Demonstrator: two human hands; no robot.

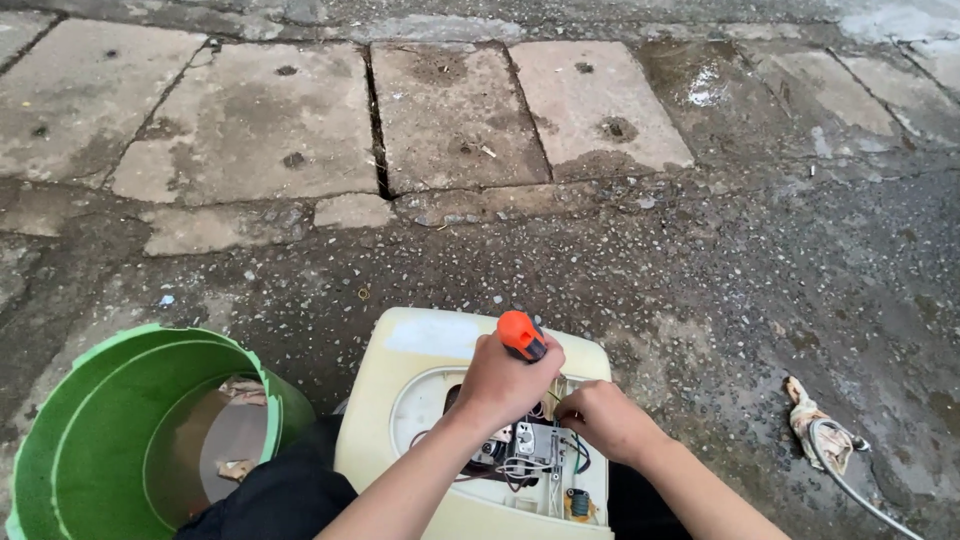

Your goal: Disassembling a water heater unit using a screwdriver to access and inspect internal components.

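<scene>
While the cream appliance housing (420, 365) lies open on the wet pavement (700, 280), an orange-handled screwdriver (522, 335) is gripped in the closed left hand (505, 385) directly above its exposed wiring (535, 450). The right hand (605, 420) is pinched on a wire just beside it. A green bucket (120, 410) stands to the left.

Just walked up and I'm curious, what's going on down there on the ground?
A person is bent over a cream-coloured appliance lying on wet pavement, its round panel open to show wiring and parts. The left hand grips a screwdriver with an orange handle, pointed down into the opening. The right hand pinches at the wires beside it. A green plastic tub stands to the left, and a rag with a hose lies to the right.
</scene>
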